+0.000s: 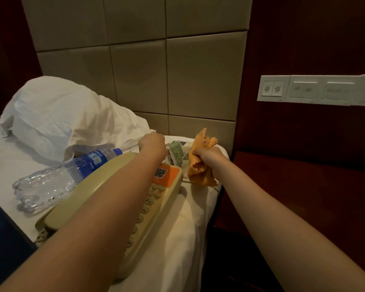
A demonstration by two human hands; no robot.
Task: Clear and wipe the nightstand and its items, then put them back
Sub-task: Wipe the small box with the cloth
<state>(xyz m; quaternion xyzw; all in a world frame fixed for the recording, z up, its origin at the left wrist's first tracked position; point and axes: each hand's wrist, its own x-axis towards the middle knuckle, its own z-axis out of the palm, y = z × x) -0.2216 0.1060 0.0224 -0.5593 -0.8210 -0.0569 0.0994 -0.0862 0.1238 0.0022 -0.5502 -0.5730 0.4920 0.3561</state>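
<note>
So from what I can see, the clearing part looks pretty much done: the beige phone, a plastic water bottle lying on its side and a little green-and-white pack are all parked on the white bed sheet near the pillow, not on the nightstand. The nightstand is the dark wood block just right of the bed, below the switch panel. It's so dim over there that I can't tell whether its top has been wiped or whether anything is left on it.

The right hand is clenched around a bunched-up orange cloth, held at the bed edge right beside the small pack. The left hand reaches across the phone to the same spot. Its fingers look curled, but I only see the back of it, so I can't tell if it's holding anything.

My guess is we're somewhere in the middle, at the wipe-the-items stage, probably about to do the small stuff. What's left, as far as I can judge, is wiping the phone and the bottle and then moving everything back onto the nightstand
</note>
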